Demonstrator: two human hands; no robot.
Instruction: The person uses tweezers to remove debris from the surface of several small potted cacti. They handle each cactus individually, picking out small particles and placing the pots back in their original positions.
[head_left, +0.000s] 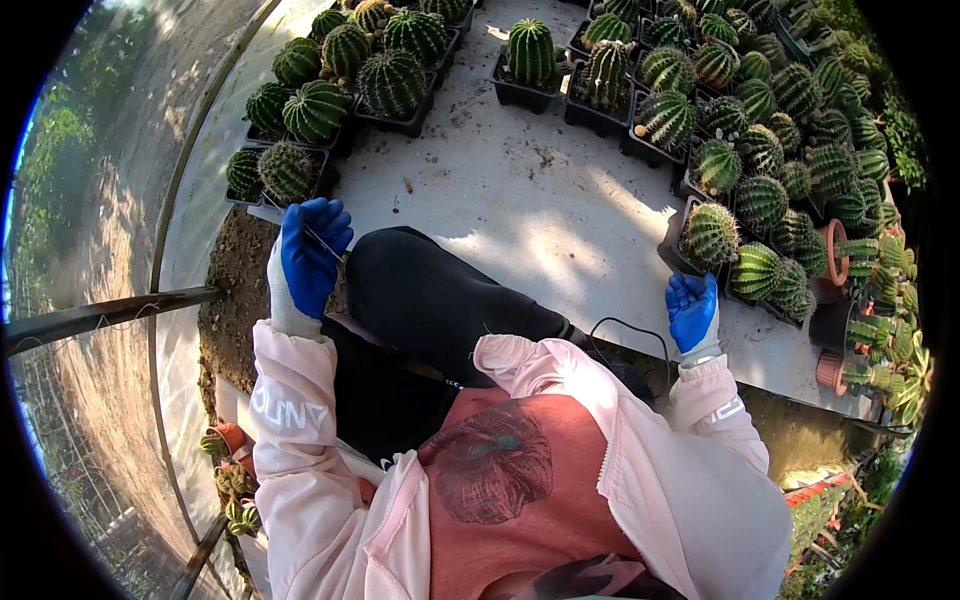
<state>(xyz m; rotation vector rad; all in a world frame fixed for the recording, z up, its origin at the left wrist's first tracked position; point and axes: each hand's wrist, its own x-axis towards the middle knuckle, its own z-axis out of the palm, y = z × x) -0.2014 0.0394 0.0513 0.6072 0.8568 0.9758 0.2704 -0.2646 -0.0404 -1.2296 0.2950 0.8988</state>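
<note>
My left hand, in a blue-coated glove with a pale cuff, holds a thin metal tool, which may be tweezers. Its tip reaches towards a round spiny cactus in a black plastic pot at the end of the left group. My right hand, in a matching glove, is palm up with its fingers loosely curled and apart, and nothing shows in it. It lies just below a black square pot that holds a round cactus; whether the fingertips touch the pot I cannot tell.
Potted cacti stand close together on a pale bench top, at the far left and along the right. Terracotta-coloured pots are at the right. A dark metal bar and clear sheeting border the left, beside bare soil. My black-clad knee is over the bench edge.
</note>
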